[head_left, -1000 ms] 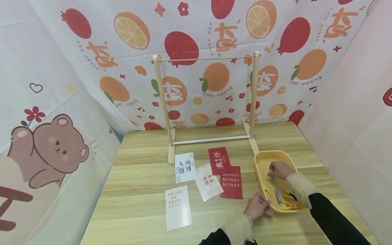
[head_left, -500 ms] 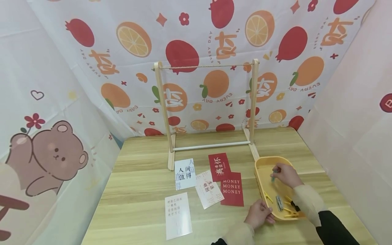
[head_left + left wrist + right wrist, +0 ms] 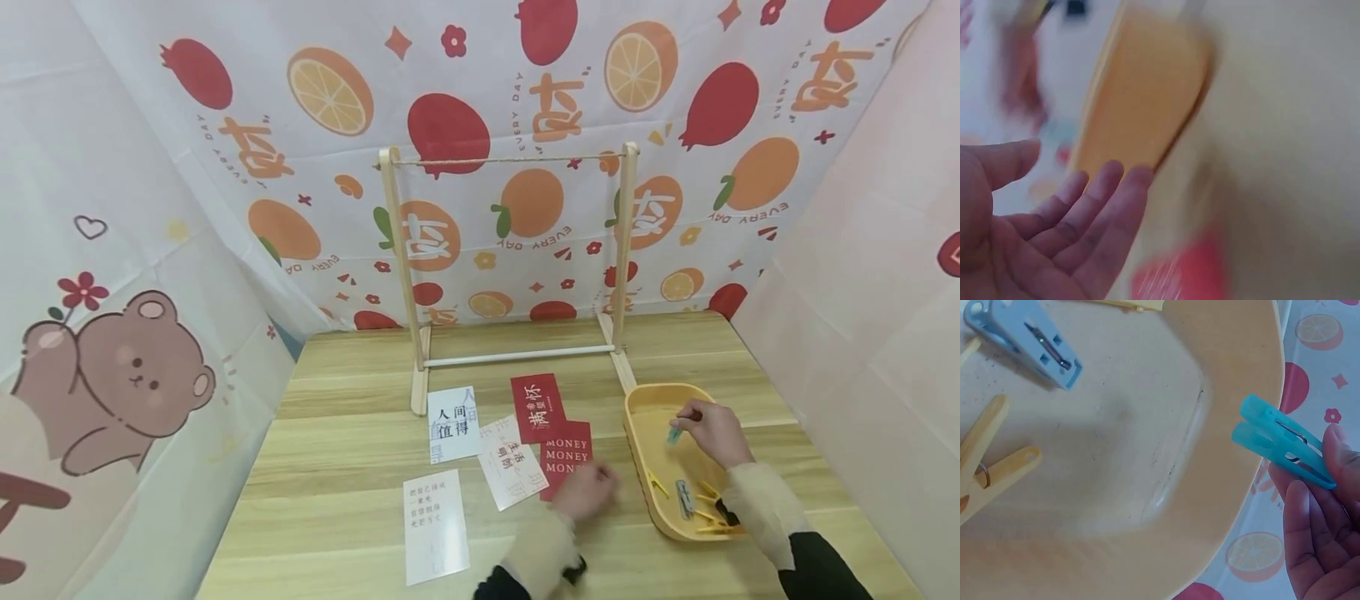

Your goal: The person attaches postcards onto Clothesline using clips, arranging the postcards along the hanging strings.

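My right hand pinches a teal clothespin between thumb and fingers, above the yellow plastic tray. In the right wrist view its two handle ends point away from the fingertips. Inside the tray lie a grey-blue clothespin, several yellow clothespins and a black item partly hidden by the right wrist. My left hand is over the lower edge of a red MONEY card, apart from the tray. The left wrist view is blurred, but its fingers look relaxed with nothing between them.
A wooden rack with a thin rope across its top stands at the back of the table. Before it lie a white card, a cream card, another red card and a lower white card.
My left hand has let go of the tray's near left edge and moved left, toward the MONEY card. The right hand has lifted slightly with the teal clothespin.
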The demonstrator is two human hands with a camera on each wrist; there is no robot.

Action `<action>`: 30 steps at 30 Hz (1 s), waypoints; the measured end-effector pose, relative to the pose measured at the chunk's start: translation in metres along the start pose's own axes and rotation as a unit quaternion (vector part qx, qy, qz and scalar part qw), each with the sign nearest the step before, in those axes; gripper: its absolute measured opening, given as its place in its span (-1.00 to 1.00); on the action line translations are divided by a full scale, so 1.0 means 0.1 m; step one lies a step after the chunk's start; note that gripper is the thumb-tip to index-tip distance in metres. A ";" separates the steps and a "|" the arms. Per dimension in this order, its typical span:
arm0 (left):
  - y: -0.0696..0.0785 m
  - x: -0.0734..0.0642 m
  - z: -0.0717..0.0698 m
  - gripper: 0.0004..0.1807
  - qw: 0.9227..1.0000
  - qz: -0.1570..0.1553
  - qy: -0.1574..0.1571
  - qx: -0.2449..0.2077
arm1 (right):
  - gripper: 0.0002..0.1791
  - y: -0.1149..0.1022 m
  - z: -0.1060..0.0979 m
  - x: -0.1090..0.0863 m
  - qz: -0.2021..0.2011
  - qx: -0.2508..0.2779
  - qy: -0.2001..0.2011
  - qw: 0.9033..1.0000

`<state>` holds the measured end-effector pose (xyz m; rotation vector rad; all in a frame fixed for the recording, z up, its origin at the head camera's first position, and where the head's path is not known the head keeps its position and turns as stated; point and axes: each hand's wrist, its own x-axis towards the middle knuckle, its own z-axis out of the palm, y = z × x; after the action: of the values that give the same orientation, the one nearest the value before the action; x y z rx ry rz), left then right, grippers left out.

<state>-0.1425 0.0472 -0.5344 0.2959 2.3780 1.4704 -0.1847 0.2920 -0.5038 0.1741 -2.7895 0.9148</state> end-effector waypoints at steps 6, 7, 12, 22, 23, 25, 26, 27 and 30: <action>-0.49 0.13 -0.93 -0.76 0.943 -0.056 0.294 0.144 | -0.88 0.00 -0.07 -0.09 0.009 -0.003 0.000 1.000; -0.59 0.13 -1.05 -0.68 0.925 -0.077 0.329 0.172 | -0.88 0.00 -0.08 -0.10 0.011 -0.003 -0.002 1.000; -0.93 0.16 -1.33 -0.19 0.869 -0.190 0.362 0.279 | -0.88 -0.02 -0.11 -0.09 0.015 -0.002 -0.002 1.000; -1.01 0.19 -1.38 0.10 0.871 -0.255 0.311 0.283 | -0.87 -0.08 -0.09 -0.05 0.008 0.006 -0.008 1.000; -1.01 0.20 -1.39 0.09 0.870 -0.255 0.320 0.275 | -0.87 -0.08 -0.09 -0.05 0.007 0.005 -0.008 1.000; -1.00 0.20 -1.40 0.05 0.867 -0.254 0.347 0.252 | -0.87 -0.08 -0.09 -0.05 0.005 0.004 -0.007 1.000; -1.00 0.20 -1.40 -0.01 0.865 -0.253 0.361 0.240 | -0.87 -0.08 -0.09 -0.05 0.004 0.004 -0.008 1.000; -0.99 0.18 -1.41 -0.08 0.863 -0.251 0.374 0.228 | -0.87 -0.08 -0.09 -0.05 0.002 0.003 -0.008 1.000; -0.97 0.11 -1.43 -0.35 0.863 -0.242 0.406 0.177 | -0.87 -0.08 -0.10 -0.04 -0.002 -0.002 -0.005 1.000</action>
<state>-0.2074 -0.1105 -0.5639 -0.9759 3.0131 1.0017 -0.1782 0.2917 -0.4925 0.1849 -2.7996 0.9093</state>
